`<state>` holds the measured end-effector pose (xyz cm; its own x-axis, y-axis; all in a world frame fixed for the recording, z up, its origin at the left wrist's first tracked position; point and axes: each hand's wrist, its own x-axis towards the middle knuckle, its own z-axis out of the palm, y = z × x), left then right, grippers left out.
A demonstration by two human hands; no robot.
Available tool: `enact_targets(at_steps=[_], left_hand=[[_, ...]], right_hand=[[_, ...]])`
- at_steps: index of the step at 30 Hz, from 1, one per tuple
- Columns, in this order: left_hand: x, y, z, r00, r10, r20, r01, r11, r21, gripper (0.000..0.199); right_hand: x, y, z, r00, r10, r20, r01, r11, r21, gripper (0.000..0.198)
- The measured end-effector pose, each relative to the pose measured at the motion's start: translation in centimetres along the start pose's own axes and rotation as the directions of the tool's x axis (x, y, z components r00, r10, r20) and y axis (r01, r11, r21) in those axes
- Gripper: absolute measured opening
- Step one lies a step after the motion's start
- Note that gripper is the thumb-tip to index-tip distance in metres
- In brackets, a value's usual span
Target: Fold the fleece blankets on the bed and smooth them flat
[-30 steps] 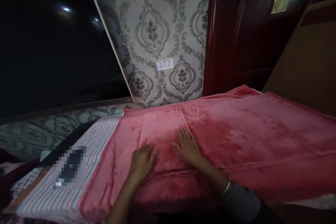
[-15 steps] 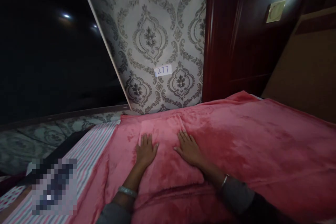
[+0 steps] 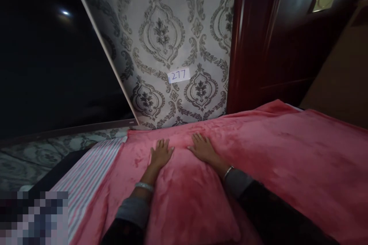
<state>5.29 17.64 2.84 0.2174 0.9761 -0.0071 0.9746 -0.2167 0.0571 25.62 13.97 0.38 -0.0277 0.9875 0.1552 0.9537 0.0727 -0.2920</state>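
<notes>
A pink plush blanket point(image 3: 273, 153) is spread over the surface before me, with soft creases and darker brushed patches. My left hand point(image 3: 161, 155) lies flat on it near the far edge, fingers stretched out. Beside it on the right, my right hand point(image 3: 202, 147) also rests palm down on the blanket with its fingers extended. Between my forearms, a raised, smoother section of the pink cloth runs toward me. Bracelets circle both wrists.
Striped cloth point(image 3: 89, 172) shows along the blanket's left side. A large dark screen point(image 3: 57, 65) stands at the left. Behind are patterned wallpaper point(image 3: 161, 34) with a paper label point(image 3: 178, 75) reading 277, and a dark red wood panel point(image 3: 258, 46). The lower left corner is pixelated.
Both hands have slid forward across the blanket, toward the wall. The crease that lay between my forearms no longer shows there. The view has moved closer to the wall.
</notes>
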Motion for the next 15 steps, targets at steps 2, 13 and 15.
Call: enact_targets(at_steps=[2, 13, 15], left_hand=[[0.3, -0.2, 1.3, 1.0, -0.009, -0.02, 0.009, 1.0, 0.012, 0.063], [0.7, -0.8, 2.4, 0.999, -0.008, -0.038, 0.005, 0.997, -0.081, 0.063], [0.7, -0.8, 2.1, 0.997, -0.038, -0.062, 0.023, 0.974, -0.227, 0.062]], right_hand=[[0.0, 1.0, 1.2, 0.999, 0.011, 0.03, -0.011, 1.0, 0.009, 0.067], [0.1, 1.7, 1.7, 0.999, 0.014, 0.048, -0.016, 0.999, 0.031, 0.068], [0.1, 1.5, 1.1, 0.996, 0.023, 0.082, -0.027, 0.998, 0.054, 0.067]])
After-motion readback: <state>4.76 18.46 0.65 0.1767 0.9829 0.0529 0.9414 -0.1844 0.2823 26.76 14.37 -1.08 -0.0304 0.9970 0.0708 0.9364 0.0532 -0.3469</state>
